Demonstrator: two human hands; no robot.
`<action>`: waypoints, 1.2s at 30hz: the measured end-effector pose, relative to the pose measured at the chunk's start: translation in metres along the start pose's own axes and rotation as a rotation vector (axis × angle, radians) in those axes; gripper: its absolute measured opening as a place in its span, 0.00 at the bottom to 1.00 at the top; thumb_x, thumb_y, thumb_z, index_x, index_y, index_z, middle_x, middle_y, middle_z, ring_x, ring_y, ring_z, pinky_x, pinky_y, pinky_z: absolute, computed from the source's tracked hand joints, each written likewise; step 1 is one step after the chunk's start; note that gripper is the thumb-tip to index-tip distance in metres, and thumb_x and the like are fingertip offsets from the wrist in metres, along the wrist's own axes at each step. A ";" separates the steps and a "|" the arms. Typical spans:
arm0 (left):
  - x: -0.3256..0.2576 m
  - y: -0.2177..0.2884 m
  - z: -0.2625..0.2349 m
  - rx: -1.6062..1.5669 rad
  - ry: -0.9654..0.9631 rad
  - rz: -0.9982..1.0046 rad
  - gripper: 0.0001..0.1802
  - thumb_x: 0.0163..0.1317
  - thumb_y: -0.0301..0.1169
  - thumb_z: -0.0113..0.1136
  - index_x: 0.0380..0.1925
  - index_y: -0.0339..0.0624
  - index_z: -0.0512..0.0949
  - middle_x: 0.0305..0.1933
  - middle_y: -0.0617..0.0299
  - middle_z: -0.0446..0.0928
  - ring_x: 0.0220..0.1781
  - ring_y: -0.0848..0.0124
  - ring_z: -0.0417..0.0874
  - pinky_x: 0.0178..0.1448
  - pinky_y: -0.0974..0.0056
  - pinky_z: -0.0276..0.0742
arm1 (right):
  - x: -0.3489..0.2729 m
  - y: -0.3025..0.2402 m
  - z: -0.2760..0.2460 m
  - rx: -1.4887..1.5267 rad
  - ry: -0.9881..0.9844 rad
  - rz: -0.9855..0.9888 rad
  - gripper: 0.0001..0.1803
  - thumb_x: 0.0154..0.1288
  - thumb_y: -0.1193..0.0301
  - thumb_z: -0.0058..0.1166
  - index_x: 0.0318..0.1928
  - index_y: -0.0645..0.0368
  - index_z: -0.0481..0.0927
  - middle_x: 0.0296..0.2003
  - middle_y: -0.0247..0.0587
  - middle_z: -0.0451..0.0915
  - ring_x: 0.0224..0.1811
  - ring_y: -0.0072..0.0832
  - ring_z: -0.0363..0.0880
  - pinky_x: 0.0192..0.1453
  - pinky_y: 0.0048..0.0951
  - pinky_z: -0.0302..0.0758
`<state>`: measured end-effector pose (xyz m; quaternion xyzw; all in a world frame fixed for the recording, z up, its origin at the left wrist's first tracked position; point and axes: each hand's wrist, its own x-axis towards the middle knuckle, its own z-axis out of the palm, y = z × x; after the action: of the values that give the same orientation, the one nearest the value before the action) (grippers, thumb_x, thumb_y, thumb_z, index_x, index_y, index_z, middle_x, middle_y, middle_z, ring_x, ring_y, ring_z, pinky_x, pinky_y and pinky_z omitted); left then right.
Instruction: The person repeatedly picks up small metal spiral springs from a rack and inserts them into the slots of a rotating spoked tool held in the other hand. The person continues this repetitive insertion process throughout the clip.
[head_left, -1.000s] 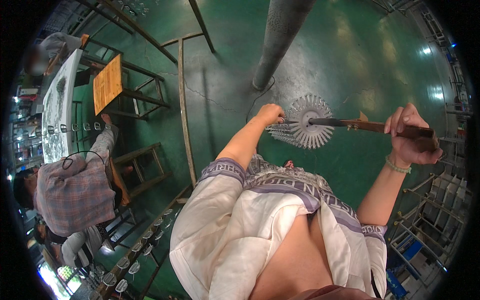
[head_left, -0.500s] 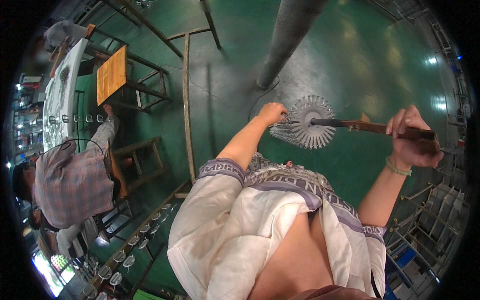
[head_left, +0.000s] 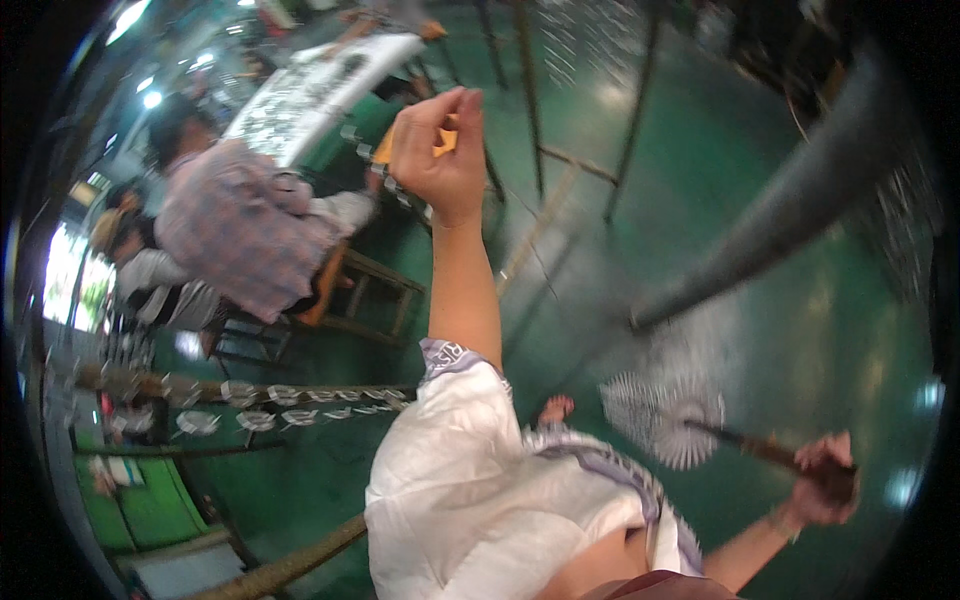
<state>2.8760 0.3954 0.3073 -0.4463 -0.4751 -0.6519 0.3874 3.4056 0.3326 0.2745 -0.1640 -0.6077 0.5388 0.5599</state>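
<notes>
Green floor (head_left: 800,330) fills most of the frame; a thick grey pillar (head_left: 790,215) crosses it at upper right, thin metal frame legs (head_left: 635,130) stand at top centre. At left a seated person in a plaid shirt (head_left: 245,240) works at a long desk (head_left: 320,85) strewn with small parts, well apart from the wearer. Change since half a second ago: the view has swung hard and blurred, and the left hand (head_left: 437,150), which was touching the fan-shaped white disc (head_left: 660,420), is now lifted high and away from it, fingers curled nearly closed; a scrap of orange shows by the fingers, but whether it is held or lies behind cannot be told. The right hand (head_left: 822,480) is closed around the dark handle (head_left: 755,450), and the disc sits at that handle's far end, low right, now supported by one hand only. Open floor lies around the disc; the pillar is its nearest obstacle, above it.
</notes>
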 end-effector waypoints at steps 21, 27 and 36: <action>0.313 -0.146 -0.023 0.808 0.149 -0.159 0.17 0.42 0.43 0.67 0.27 0.41 0.82 0.31 0.49 0.80 0.36 0.50 0.81 0.42 0.54 0.75 | 0.007 0.005 0.024 -0.170 0.159 -0.073 0.41 0.60 0.38 0.32 0.42 0.70 0.74 0.27 0.40 0.63 0.23 0.26 0.66 0.26 0.27 0.69; 0.321 -0.155 -0.025 0.723 0.168 0.020 0.13 0.42 0.39 0.66 0.19 0.39 0.81 0.24 0.47 0.79 0.32 0.50 0.81 0.38 0.56 0.75 | 0.007 0.005 0.022 -0.182 0.137 -0.079 0.43 0.59 0.37 0.33 0.43 0.71 0.74 0.27 0.40 0.63 0.23 0.27 0.66 0.27 0.28 0.68; 0.341 -0.134 -0.044 0.564 0.063 0.108 0.13 0.44 0.39 0.64 0.23 0.40 0.83 0.23 0.48 0.79 0.28 0.57 0.83 0.36 0.59 0.75 | 0.001 0.005 0.013 -0.179 0.161 -0.032 0.45 0.55 0.34 0.34 0.44 0.70 0.74 0.27 0.41 0.63 0.25 0.28 0.66 0.27 0.29 0.68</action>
<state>2.6388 0.3584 0.5881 -0.3253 -0.6008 -0.4861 0.5449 3.3924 0.3292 0.2732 -0.2462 -0.6093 0.4583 0.5985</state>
